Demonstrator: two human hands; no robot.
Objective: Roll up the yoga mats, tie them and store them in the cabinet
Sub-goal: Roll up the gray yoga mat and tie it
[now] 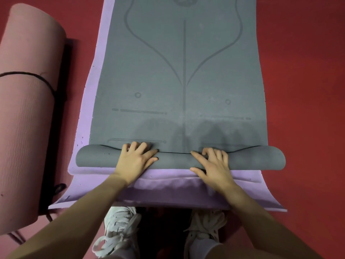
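Observation:
A grey yoga mat (183, 71) with printed lines lies stretched away from me on top of a purple mat (168, 186). Its near end is curled into a thin roll (261, 157) across the width. A black cord runs along the seam of that roll. My left hand (136, 157) grips the roll left of centre, fingers curled over its top. My right hand (212, 163) grips it right of centre, thumb on the near side. To the left lies a rolled pink mat (26, 116), tied with a black cord.
The floor (302, 90) is red on both sides of the mats. My two white laced shoes (119, 228) stand just behind the purple mat's near edge. A black strap lies beside the pink roll.

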